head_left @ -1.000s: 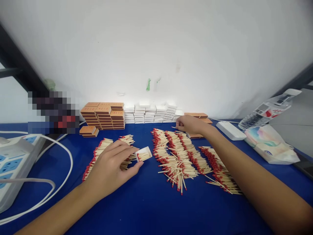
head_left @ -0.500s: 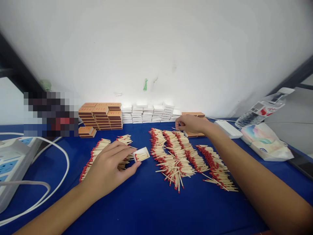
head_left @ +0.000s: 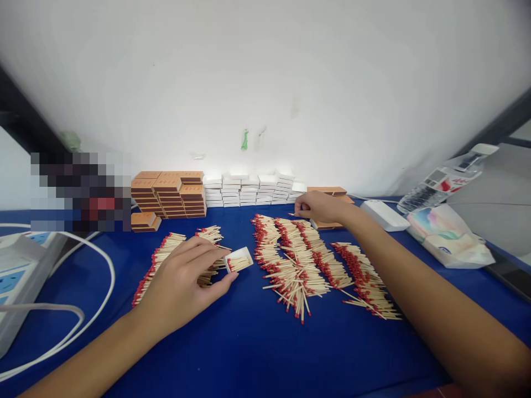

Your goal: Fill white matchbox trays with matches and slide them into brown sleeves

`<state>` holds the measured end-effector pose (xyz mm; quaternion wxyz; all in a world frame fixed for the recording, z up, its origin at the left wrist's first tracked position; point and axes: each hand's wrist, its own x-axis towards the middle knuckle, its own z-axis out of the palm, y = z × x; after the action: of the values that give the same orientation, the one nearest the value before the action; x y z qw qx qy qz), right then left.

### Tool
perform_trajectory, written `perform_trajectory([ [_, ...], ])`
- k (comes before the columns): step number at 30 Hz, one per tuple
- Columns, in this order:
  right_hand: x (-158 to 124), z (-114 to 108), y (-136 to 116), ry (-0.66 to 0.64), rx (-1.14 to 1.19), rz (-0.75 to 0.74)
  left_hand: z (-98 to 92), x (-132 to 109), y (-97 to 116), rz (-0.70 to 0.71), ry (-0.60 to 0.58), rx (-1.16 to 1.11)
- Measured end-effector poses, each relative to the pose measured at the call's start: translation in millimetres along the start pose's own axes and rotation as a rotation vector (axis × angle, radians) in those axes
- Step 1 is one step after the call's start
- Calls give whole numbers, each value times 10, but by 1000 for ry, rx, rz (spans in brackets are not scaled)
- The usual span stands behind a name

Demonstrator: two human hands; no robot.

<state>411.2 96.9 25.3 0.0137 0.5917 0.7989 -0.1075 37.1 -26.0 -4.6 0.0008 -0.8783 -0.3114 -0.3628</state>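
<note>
My left hand (head_left: 188, 276) grips a small white matchbox tray (head_left: 239, 260) between thumb and fingers. Several red-tipped matches lie inside the tray. Over the far end of the match rows, my right hand (head_left: 319, 207) pinches a match (head_left: 292, 214), its red tip pointing left. Beneath and in front of that hand spread the middle rows of matches (head_left: 290, 260), untidy at their near end. Another row of matches (head_left: 367, 282) lies under the right forearm's left side. More matches (head_left: 160, 265) sit to the left, partly hidden by my left hand.
Orange matchboxes (head_left: 170, 196) and white trays (head_left: 253, 190) are stacked along the wall. A few orange boxes (head_left: 327, 225) lie behind my right hand. A power strip (head_left: 25, 276) with white cables is at left; a white adapter (head_left: 384, 215), plastic bottle (head_left: 443, 185) and tissue pack (head_left: 448, 235) are at right.
The match in my right hand now shows more clearly, its red tip out past the fingers. My left hand still holds the tray in nearly the same place. The view has shifted slightly.
</note>
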Motion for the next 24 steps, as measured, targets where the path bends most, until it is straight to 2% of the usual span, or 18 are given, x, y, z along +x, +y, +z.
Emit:
perform_trajectory([
  [15, 43, 58, 120, -27, -45, 51, -5, -7, -1, -7, 6, -1],
  [24, 19, 49, 16, 8, -12, 2, -6, -3, -4, 8, 0, -8],
])
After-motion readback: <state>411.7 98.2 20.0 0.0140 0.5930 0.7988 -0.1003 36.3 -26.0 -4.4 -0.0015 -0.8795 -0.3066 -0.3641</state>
